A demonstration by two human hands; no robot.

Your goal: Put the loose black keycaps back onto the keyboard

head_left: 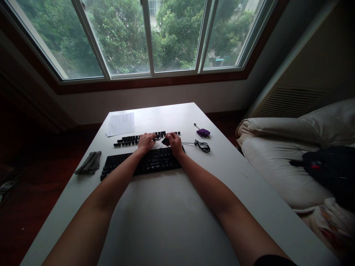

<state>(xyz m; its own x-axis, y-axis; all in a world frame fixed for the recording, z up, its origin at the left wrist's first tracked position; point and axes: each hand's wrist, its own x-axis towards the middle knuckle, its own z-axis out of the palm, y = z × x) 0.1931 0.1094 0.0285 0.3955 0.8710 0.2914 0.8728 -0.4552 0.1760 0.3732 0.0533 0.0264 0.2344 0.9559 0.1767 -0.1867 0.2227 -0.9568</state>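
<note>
A black keyboard [155, 162] lies across the white table in front of me, under both my wrists. Just beyond its far edge, my right hand [174, 143] pinches a small black tool [165, 141] with thin wires sticking out to the left, which looks like a wire keycap puller. My left hand [146, 142] is beside it, fingers closed around a small dark piece, probably a keycap [156, 138]; its details are too small to make out. Rows of loose black keycaps [128, 140] stand behind the keyboard, partly hidden by my hands.
A grey cloth [89, 163] lies left of the keyboard, and a printed paper sheet [120, 124] at the far left. On the right are a coiled black cable [202, 146] and a purple pouch [203, 132]. A pale sofa [271, 147] holding a dark bag [330, 170] stands beside the table [177, 218].
</note>
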